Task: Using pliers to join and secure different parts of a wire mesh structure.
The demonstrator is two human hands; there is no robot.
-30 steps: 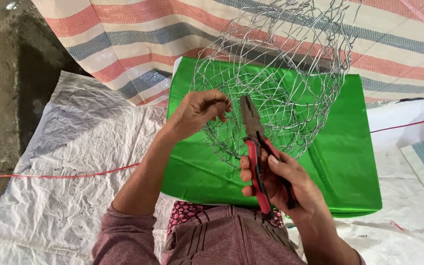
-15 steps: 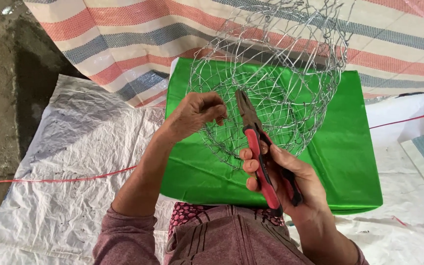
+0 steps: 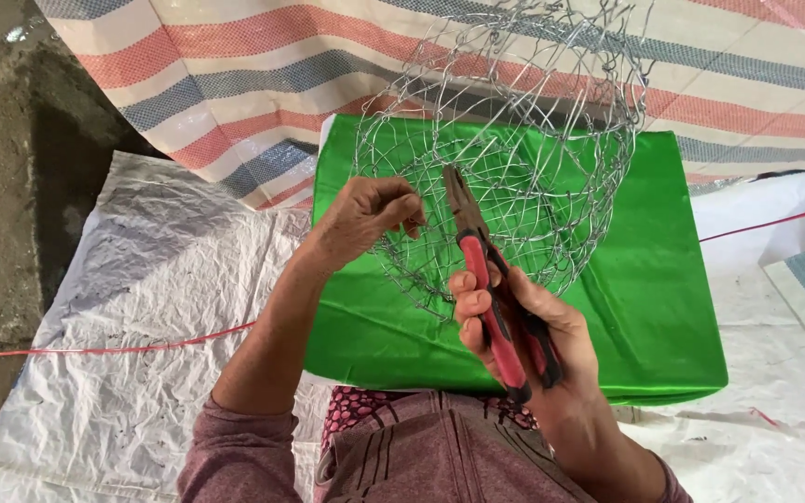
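Observation:
A rounded basket of silver wire mesh (image 3: pixel 524 140) stands tilted on a bright green cloth-covered block (image 3: pixel 645 279). My left hand (image 3: pixel 361 219) pinches the mesh at its near left rim, fingers curled on a wire. My right hand (image 3: pixel 514 326) grips red-and-black pliers (image 3: pixel 488 279) by the handles. The pliers' dark jaws point up and touch the mesh just right of my left fingers.
A red, white and blue striped tarp (image 3: pixel 328 84) hangs behind the block. White woven sheeting (image 3: pixel 132 307) covers the ground, with a red string (image 3: pixel 104 349) running across it. Dark bare ground (image 3: pixel 2 168) lies at the left. My maroon sleeves and patterned cloth fill the bottom.
The pliers' jaws have shifted slightly left, closer to my left fingers on the mesh. Both hands stay in nearly the same place.

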